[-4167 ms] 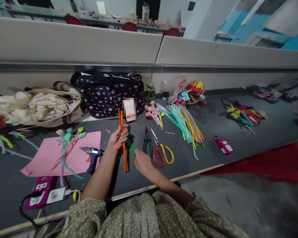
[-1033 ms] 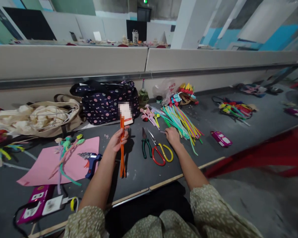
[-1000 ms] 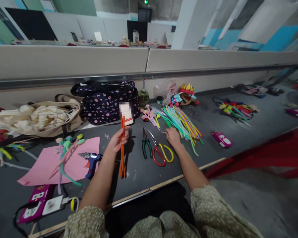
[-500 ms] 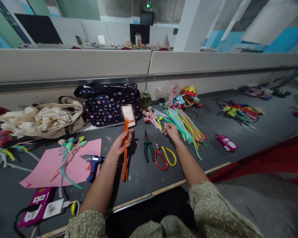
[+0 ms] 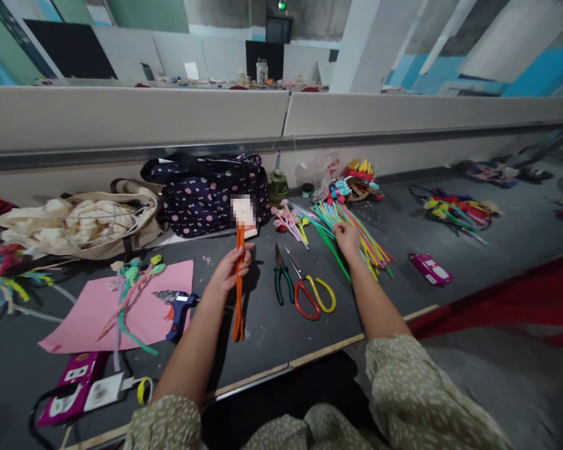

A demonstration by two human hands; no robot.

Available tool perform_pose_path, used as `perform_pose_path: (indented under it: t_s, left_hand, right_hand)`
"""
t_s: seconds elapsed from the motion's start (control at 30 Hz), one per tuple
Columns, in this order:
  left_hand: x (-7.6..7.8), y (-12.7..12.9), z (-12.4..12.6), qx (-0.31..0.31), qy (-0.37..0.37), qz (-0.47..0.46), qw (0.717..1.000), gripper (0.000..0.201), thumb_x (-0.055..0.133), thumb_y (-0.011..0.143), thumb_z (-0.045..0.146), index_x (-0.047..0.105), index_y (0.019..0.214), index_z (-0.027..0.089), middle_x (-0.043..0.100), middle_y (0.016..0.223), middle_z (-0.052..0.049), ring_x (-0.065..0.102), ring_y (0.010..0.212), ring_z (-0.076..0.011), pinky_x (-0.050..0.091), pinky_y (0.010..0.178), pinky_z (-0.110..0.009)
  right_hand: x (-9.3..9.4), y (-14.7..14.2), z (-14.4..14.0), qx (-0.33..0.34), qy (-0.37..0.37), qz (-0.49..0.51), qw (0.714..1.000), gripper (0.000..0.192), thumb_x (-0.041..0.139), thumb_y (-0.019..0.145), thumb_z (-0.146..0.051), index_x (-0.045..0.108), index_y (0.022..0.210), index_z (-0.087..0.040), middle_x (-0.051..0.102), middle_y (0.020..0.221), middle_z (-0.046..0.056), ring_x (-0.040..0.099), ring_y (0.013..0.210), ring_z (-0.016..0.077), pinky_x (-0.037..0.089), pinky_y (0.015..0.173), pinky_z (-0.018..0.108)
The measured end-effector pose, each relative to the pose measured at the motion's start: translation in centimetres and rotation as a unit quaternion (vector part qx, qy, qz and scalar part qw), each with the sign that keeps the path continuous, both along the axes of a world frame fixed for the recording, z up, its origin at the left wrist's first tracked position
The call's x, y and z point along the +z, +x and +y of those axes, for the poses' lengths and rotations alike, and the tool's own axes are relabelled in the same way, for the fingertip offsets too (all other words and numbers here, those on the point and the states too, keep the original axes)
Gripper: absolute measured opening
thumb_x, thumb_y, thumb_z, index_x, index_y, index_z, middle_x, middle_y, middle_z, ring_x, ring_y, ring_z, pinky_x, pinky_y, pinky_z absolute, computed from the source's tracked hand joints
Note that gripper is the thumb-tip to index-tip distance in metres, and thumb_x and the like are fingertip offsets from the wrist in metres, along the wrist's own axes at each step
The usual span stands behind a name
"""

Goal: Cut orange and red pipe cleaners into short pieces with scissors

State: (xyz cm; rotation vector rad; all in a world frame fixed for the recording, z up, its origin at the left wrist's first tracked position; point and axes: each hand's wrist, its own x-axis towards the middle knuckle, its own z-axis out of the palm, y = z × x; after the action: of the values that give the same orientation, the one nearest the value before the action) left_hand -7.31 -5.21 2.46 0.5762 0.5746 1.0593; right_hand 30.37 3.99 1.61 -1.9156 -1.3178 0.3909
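Observation:
My left hand [image 5: 229, 270] is closed round a bundle of orange pipe cleaners [image 5: 239, 309], held upright with the lower ends hanging down over the table. Over at the pile of many-coloured pipe cleaners [image 5: 373, 244], my right hand [image 5: 348, 241] has its fingers pinched together on some of the greenish ones; its fingertips partly cover them. Between my hands lie green-handled pliers [image 5: 283, 278] and scissors [image 5: 307, 289] with one red and one yellow handle. Pink and yellow pipe-cleaner flowers [image 5: 291, 224] rest just left of the pile.
On the left, a blue glue gun [image 5: 181, 312] and pipe-cleaner flowers [image 5: 131, 281] lie on pink paper [image 5: 82, 312], near a purple power strip [image 5: 79, 381]. A dotted bag [image 5: 201, 200] and a beige bag [image 5: 141, 228] stand behind. A purple box [image 5: 430, 269] lies right.
My right hand has moved rightward from the pile's left edge onto the pipe cleaners, and the green ones there have shifted. My left hand still holds the orange bundle in place.

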Motion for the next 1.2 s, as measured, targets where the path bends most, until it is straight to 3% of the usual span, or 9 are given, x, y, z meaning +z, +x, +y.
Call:
perform_pose_path:
  t_s: [0.2, 0.4, 0.53, 0.63, 0.7, 0.8, 0.9, 1.0, 1.2]
  left_hand:
    - [0.1, 0.1, 0.0, 0.0, -0.012, -0.002, 1.0, 0.021, 0.06, 0.089, 0.021, 0.063, 0.107, 0.011, 0.051, 0.067, 0.001, 0.04, 0.045, -0.0041, 0.031, 0.034, -0.011]
    - [-0.3, 0.0, 0.2, 0.01, -0.025, 0.014, 1.0, 0.024, 0.059, 0.091, 0.024, 0.062, 0.109, 0.009, 0.052, 0.066, 0.001, 0.04, 0.044, -0.0046, 0.031, 0.035, -0.012]
    - [-0.4, 0.6, 0.2, 0.024, -0.047, 0.046, 0.998, 0.02, 0.059, 0.09, 0.024, 0.064, 0.103, 0.009, 0.056, 0.066, -0.001, 0.046, 0.045, -0.0068, 0.034, 0.036, -0.014]
    - [-0.4, 1.2, 0.0, 0.028, -0.051, 0.065, 0.996, 0.014, 0.063, 0.086, 0.018, 0.067, 0.095, 0.008, 0.061, 0.071, -0.005, 0.057, 0.055, -0.0106, 0.042, 0.041, -0.017]
    - [-0.3, 1.5, -0.2, 0.023, -0.051, 0.076, 0.996, 0.012, 0.065, 0.084, 0.016, 0.068, 0.091, 0.007, 0.063, 0.074, -0.007, 0.06, 0.059, -0.0125, 0.047, 0.044, -0.019]
    - [-0.2, 1.8, -0.4, -0.006, -0.029, 0.095, 0.995, 0.015, 0.064, 0.085, 0.019, 0.07, 0.091, 0.007, 0.067, 0.076, -0.009, 0.062, 0.06, -0.0137, 0.051, 0.047, -0.021]
    - [-0.1, 1.9, -0.8, -0.054, 0.002, 0.107, 0.993, 0.023, 0.064, 0.086, 0.027, 0.071, 0.094, 0.007, 0.071, 0.081, -0.013, 0.066, 0.065, -0.0166, 0.056, 0.055, -0.025]
    - [-0.2, 2.5, -1.2, -0.107, 0.024, 0.106, 0.988, 0.032, 0.066, 0.086, 0.035, 0.073, 0.095, 0.005, 0.072, 0.087, -0.018, 0.069, 0.073, -0.0209, 0.059, 0.067, -0.032]
    - [-0.8, 4.0, -2.0, -0.169, 0.04, 0.15, 0.973, 0.041, 0.068, 0.083, 0.044, 0.076, 0.089, 0.005, 0.073, 0.093, -0.023, 0.07, 0.076, -0.0243, 0.057, 0.072, -0.036]
  right_hand:
    - [2.0, 3.4, 1.6, -0.051, 0.007, -0.03, 0.998, 0.021, 0.056, 0.078, -0.023, 0.074, 0.087, -0.015, 0.073, 0.092, 0.015, 0.063, 0.09, 0.0277, 0.044, 0.081, 0.035]
    - [2.3, 3.0, -1.1, -0.056, 0.094, 0.001, 0.994, 0.029, 0.045, 0.086, -0.023, 0.07, 0.098, -0.015, 0.072, 0.105, 0.016, 0.061, 0.09, 0.0224, 0.042, 0.084, 0.033]
    - [2.8, -1.0, -3.7, 0.014, 0.127, 0.056, 0.99, 0.035, 0.041, 0.091, -0.034, 0.067, 0.103, -0.013, 0.072, 0.081, 0.009, 0.058, 0.063, 0.0159, 0.044, 0.064, 0.027]
    - [3.0, -5.8, -5.4, 0.118, 0.131, 0.119, 0.977, 0.034, 0.049, 0.09, -0.044, 0.069, 0.091, -0.017, 0.058, 0.053, -0.001, 0.047, 0.047, 0.0129, 0.038, 0.051, 0.024]
    - [2.9, -8.9, -6.4, 0.226, 0.116, 0.164, 0.953, 0.029, 0.055, 0.087, -0.043, 0.07, 0.087, -0.019, 0.06, 0.055, -0.001, 0.049, 0.05, 0.0129, 0.038, 0.053, 0.023]
    - [2.6, -12.6, -7.6, 0.314, 0.075, 0.214, 0.922, 0.022, 0.064, 0.081, -0.039, 0.072, 0.088, -0.02, 0.068, 0.071, 0.001, 0.056, 0.061, 0.0144, 0.041, 0.057, 0.023]
    - [2.5, -14.8, -8.6, 0.344, 0.0, 0.308, 0.887, 0.03, 0.067, 0.079, -0.044, 0.072, 0.098, -0.021, 0.069, 0.077, 0.001, 0.052, 0.057, 0.0124, 0.037, 0.049, 0.022]
    - [2.6, -15.8, -9.4, 0.339, -0.026, 0.388, 0.857, 0.037, 0.069, 0.076, -0.051, 0.071, 0.099, -0.021, 0.069, 0.084, 0.002, 0.048, 0.054, 0.01, 0.034, 0.044, 0.021]
    - [1.8, -16.0, -9.8, 0.34, -0.028, 0.447, 0.827, 0.033, 0.074, 0.074, -0.05, 0.067, 0.078, -0.018, 0.046, 0.054, -0.007, 0.032, 0.044, 0.0058, 0.026, 0.041, 0.019]
